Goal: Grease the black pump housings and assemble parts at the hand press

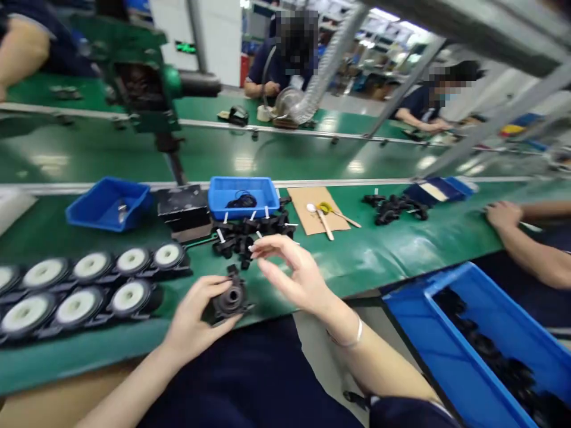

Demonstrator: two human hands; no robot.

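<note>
A black round plastic housing (232, 298) with a ringed hub is gripped between the thumb and fingers of my left hand (200, 312), just over the table's front edge. My right hand (292, 270) is up beside it, fingers apart and bent toward the left, with nothing visible in them. Just beyond its fingertips lies a pile of small black parts (241, 235) with white stems. Some of that pile is hidden behind my right hand.
Rows of black assemblies with white discs (129, 297) stand at left. Behind are a green press (147, 89), its black block (182, 205), and blue trays (243, 208) (107, 205). Brushes (328, 223) lie on cardboard (307, 199). A blue crate (473, 345) stands right; a co-worker's hand (504, 217) rests beyond.
</note>
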